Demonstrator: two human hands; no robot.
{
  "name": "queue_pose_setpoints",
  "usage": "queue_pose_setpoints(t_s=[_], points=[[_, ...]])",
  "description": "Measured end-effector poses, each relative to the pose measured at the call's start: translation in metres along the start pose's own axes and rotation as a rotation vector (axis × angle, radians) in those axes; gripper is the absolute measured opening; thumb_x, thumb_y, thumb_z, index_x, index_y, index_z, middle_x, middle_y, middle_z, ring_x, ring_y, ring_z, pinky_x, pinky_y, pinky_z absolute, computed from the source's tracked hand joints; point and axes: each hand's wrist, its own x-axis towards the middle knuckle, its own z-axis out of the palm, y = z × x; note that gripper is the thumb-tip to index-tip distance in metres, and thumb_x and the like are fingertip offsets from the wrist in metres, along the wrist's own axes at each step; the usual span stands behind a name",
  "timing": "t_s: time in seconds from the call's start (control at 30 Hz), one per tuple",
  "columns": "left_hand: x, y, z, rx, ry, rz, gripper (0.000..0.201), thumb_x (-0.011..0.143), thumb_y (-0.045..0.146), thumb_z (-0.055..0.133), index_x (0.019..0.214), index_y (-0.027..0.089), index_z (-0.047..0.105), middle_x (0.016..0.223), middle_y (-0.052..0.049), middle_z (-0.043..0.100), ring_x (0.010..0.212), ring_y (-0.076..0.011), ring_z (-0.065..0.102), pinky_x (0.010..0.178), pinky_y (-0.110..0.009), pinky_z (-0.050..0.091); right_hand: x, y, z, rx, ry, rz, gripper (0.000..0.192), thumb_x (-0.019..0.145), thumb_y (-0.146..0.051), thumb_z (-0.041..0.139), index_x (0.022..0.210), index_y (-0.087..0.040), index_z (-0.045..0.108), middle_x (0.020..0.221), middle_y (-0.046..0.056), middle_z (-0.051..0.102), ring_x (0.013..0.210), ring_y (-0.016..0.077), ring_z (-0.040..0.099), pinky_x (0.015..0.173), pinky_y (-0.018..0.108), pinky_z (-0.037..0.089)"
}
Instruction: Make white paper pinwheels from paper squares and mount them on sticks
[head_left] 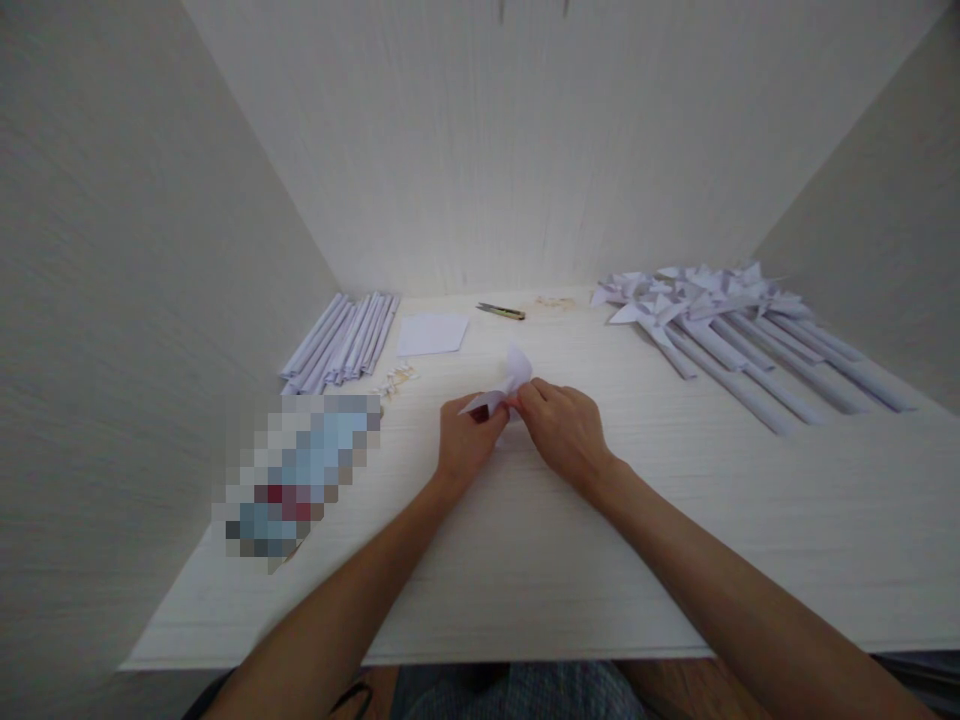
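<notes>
A white paper pinwheel [517, 366] is held between both my hands above the middle of the table, its curved blades standing up and out to the left. My left hand [469, 432] is closed on it from the left, with thumb and fingers pinching near its centre. From the right, my right hand [564, 420] pinches the pinwheel near the same spot. The fingertips meet there, so anything small between them is hidden.
Rolled paper sticks [343, 340] lie at the back left beside a stack of white paper [433, 334]. Thread snips [501, 311] lie near the back wall. Paper pinwheels on sticks [720, 320] are piled at the right. Small whitish pieces [395, 379] and a blurred bluish item [315, 470] lie left.
</notes>
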Motion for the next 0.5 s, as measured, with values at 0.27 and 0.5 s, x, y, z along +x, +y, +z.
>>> queue_pose_setpoints(t_s=[0.27, 0.5], points=[[0.0024, -0.0009, -0.0010, -0.087, 0.043, -0.074, 0.017, 0.058, 0.024, 0.056, 0.045, 0.015, 0.051, 0.044, 0.004, 0.044, 0.045, -0.0078, 0.039, 0.045, -0.020, 0.032, -0.0007, 0.0014, 0.0038, 0.016, -0.013, -0.032, 0.019, 0.085, -0.015, 0.035, 0.075, -0.017, 0.051, 0.069, 0.004, 0.057, 0.058, 0.0141, 0.048, 0.053, 0.027, 0.025], [0.0022, -0.0032, -0.0019, -0.064, 0.035, -0.045, 0.019, 0.060, 0.024, 0.054, 0.044, 0.015, 0.048, 0.042, 0.005, 0.040, 0.043, -0.0067, 0.037, 0.043, -0.020, 0.030, -0.0038, 0.0027, 0.0024, 0.106, 0.068, -0.023, 0.022, 0.085, -0.018, 0.036, 0.070, -0.017, 0.053, 0.065, 0.003, 0.056, 0.056, 0.0126, 0.046, 0.053, 0.025, 0.028]])
